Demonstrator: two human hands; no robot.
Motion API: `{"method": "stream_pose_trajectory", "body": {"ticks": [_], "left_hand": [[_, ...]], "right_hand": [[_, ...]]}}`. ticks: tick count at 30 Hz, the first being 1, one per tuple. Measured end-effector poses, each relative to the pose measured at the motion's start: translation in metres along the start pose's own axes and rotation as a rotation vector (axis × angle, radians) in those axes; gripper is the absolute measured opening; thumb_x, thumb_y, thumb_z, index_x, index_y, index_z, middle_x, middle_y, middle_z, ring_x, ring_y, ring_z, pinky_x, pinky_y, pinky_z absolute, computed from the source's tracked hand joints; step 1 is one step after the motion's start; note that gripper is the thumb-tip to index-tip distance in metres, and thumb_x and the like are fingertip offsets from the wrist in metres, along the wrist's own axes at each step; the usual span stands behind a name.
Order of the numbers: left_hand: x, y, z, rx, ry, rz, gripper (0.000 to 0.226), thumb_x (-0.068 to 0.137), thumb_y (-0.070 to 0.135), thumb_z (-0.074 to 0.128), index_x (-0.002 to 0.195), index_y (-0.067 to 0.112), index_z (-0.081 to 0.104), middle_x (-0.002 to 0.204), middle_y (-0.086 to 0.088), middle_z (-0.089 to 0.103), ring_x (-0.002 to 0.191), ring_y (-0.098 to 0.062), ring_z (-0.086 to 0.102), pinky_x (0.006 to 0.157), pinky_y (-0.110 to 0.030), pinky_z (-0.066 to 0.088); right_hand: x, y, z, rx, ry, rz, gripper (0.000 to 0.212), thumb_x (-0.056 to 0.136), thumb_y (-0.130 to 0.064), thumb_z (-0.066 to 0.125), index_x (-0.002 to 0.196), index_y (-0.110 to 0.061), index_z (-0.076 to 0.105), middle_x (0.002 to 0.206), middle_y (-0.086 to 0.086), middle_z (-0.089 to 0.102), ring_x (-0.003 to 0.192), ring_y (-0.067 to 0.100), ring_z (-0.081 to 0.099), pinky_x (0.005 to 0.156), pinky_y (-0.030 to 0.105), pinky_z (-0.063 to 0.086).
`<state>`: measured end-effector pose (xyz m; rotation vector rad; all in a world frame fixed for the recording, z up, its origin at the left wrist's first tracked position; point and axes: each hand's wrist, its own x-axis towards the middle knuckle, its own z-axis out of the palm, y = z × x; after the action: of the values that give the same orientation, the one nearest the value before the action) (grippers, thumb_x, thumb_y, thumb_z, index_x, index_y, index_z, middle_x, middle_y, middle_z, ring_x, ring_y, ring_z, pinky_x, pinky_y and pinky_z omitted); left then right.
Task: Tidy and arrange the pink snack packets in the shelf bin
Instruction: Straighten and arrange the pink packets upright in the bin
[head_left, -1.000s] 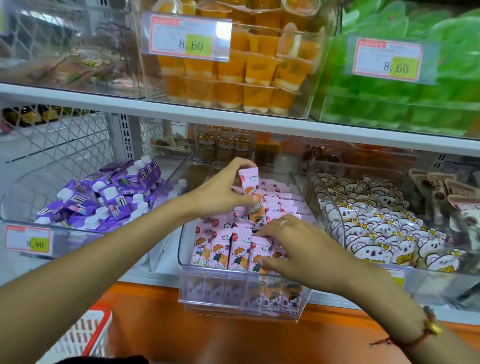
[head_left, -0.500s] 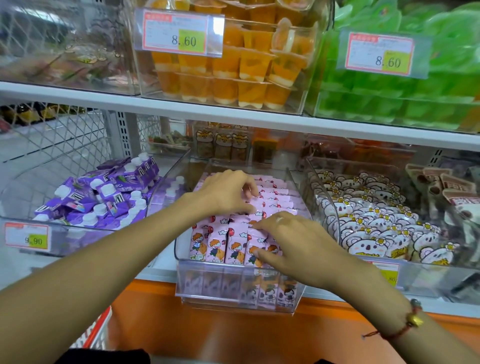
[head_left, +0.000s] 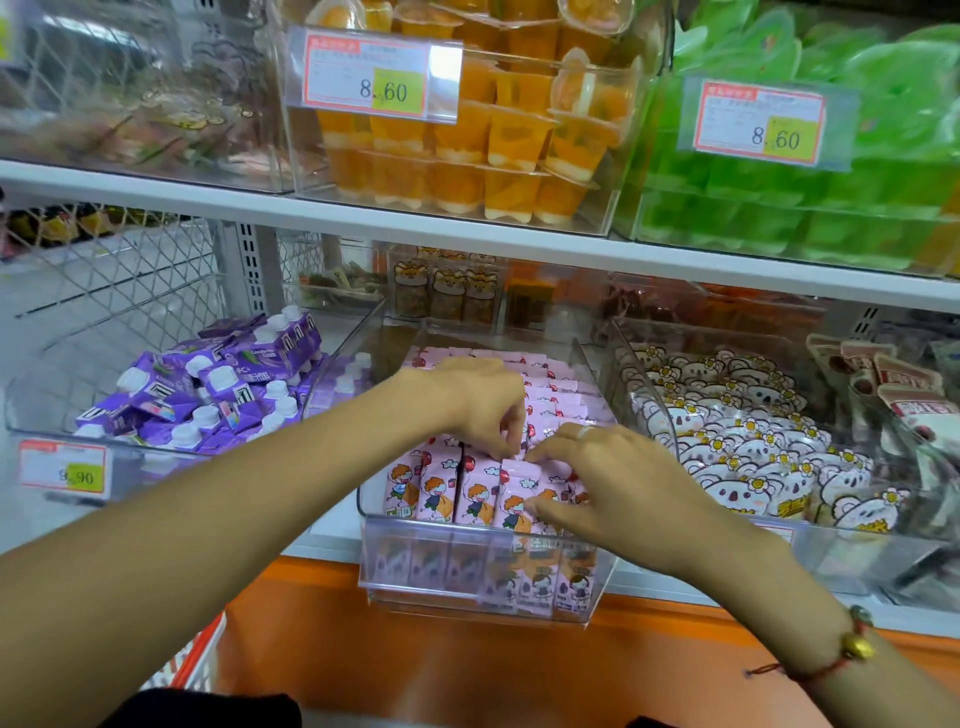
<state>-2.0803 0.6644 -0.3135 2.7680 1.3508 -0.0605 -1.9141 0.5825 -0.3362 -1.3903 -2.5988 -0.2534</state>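
Purple pouches (head_left: 208, 395) with white caps fill the clear bin at the left end of the lower shelf (head_left: 332, 535), a price tag (head_left: 63, 470) fixed to its front edge. Next along, the clear shelf bin (head_left: 483, 582) juts past the shelf's front edge and holds the pink snack packets (head_left: 452, 491), standing in rows from its front wall to its back.

The left hand (head_left: 480, 400) reaches over the middle of this bin, fingers curled downward and pinching the top edges of packets just behind the front row. The right hand (head_left: 602, 483) lies just beside it at the bin's front right corner, its fingers curled round the tops of the front packets and its thumb pressed against their printed faces. A ring shows on one finger, and a red cord bracelet (head_left: 841, 654) circles the wrist.

Right of that, another clear bin holds white koala-face packets (head_left: 737, 447). On the upper shelf, orange jelly cups (head_left: 467, 156) sit above the pink packets, with green packs (head_left: 810, 192) toward the right edge.
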Motion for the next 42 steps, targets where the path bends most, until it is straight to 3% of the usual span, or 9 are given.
{"method": "stream_pose_trajectory", "body": {"ticks": [6, 10, 15, 19, 23, 26, 29, 33, 42], "left_hand": [[-0.005, -0.001, 0.002, -0.109, 0.035, -0.016, 0.004, 0.089, 0.024, 0.063, 0.088, 0.024, 0.067, 0.080, 0.013, 0.057, 0.087, -0.011, 0.052, 0.076, -0.033, 0.046], [-0.020, -0.007, 0.010, -0.436, 0.340, -0.071, 0.006, 0.093, 0.023, 0.060, 0.096, 0.019, 0.063, 0.096, 0.009, 0.062, 0.096, -0.010, 0.059, 0.085, -0.031, 0.049], [-0.040, 0.004, 0.015, -0.664, 0.763, -0.131, 0.011, 0.091, 0.016, 0.061, 0.091, 0.026, 0.061, 0.091, 0.010, 0.067, 0.090, -0.006, 0.063, 0.085, -0.032, 0.052], [-0.059, 0.018, 0.012, -0.806, 1.015, -0.109, 0.013, 0.089, 0.012, 0.064, 0.089, 0.024, 0.062, 0.087, 0.014, 0.068, 0.086, -0.004, 0.066, 0.083, -0.026, 0.054], [-0.074, 0.027, 0.001, -0.949, 1.178, -0.052, 0.015, 0.090, 0.012, 0.064, 0.088, 0.026, 0.059, 0.087, 0.014, 0.068, 0.085, -0.003, 0.065, 0.079, -0.020, 0.052], [-0.078, 0.034, 0.001, -1.025, 1.164, -0.021, 0.014, 0.090, 0.011, 0.065, 0.093, 0.024, 0.060, 0.090, 0.013, 0.069, 0.088, 0.001, 0.066, 0.077, -0.013, 0.050], [-0.080, 0.030, 0.008, -1.077, 1.103, -0.040, 0.018, 0.091, 0.011, 0.063, 0.107, 0.018, 0.059, 0.103, 0.010, 0.069, 0.095, 0.000, 0.066, 0.083, -0.014, 0.050], [-0.079, 0.026, 0.024, -1.051, 0.877, -0.111, 0.023, 0.088, 0.014, 0.067, 0.108, 0.023, 0.060, 0.112, 0.011, 0.065, 0.098, 0.001, 0.062, 0.079, -0.012, 0.049], [-0.074, 0.030, 0.040, -0.985, 0.777, -0.141, 0.038, 0.075, 0.037, 0.078, 0.107, 0.031, 0.059, 0.104, 0.024, 0.062, 0.091, 0.005, 0.060, 0.071, -0.015, 0.052]], "right_hand": [[-0.001, 0.001, 0.001, 0.035, -0.005, 0.015, 0.046, 0.091, -0.055, 0.049, 0.131, -0.032, 0.049, 0.116, -0.009, 0.056, 0.107, 0.019, 0.053, 0.086, 0.028, 0.038], [0.000, 0.000, 0.002, 0.050, 0.019, 0.028, 0.046, 0.090, -0.055, 0.051, 0.130, -0.033, 0.050, 0.113, -0.010, 0.058, 0.105, 0.018, 0.054, 0.082, 0.027, 0.037], [0.002, -0.003, 0.002, 0.080, 0.066, 0.064, 0.043, 0.083, -0.058, 0.060, 0.119, -0.036, 0.055, 0.109, -0.014, 0.061, 0.102, 0.014, 0.057, 0.072, 0.026, 0.039], [0.005, -0.004, 0.000, 0.322, 0.167, 0.191, 0.053, 0.071, -0.071, 0.058, 0.105, -0.032, 0.047, 0.099, -0.018, 0.051, 0.095, 0.006, 0.054, 0.074, 0.029, 0.046], [0.010, -0.014, -0.006, 0.830, 0.289, 0.263, 0.063, 0.069, -0.070, 0.053, 0.119, -0.032, 0.047, 0.115, -0.022, 0.054, 0.105, -0.003, 0.054, 0.084, 0.024, 0.047], [0.014, -0.021, -0.008, 0.876, 0.324, 0.173, 0.044, 0.082, -0.048, 0.063, 0.122, -0.030, 0.056, 0.109, -0.019, 0.063, 0.100, 0.002, 0.060, 0.083, 0.024, 0.050], [0.019, -0.022, -0.007, 1.010, 0.378, 0.268, 0.025, 0.087, -0.025, 0.067, 0.112, -0.021, 0.063, 0.100, -0.008, 0.068, 0.088, 0.006, 0.066, 0.074, 0.019, 0.053], [0.021, -0.020, -0.010, 1.511, 0.292, 0.494, 0.023, 0.089, -0.020, 0.065, 0.108, -0.007, 0.065, 0.085, 0.001, 0.070, 0.072, 0.006, 0.065, 0.071, 0.020, 0.056], [0.020, -0.024, -0.005, 1.494, 0.282, 0.470, 0.027, 0.087, -0.018, 0.066, 0.112, -0.007, 0.062, 0.092, 0.004, 0.075, 0.084, 0.014, 0.072, 0.073, 0.021, 0.057]]}}
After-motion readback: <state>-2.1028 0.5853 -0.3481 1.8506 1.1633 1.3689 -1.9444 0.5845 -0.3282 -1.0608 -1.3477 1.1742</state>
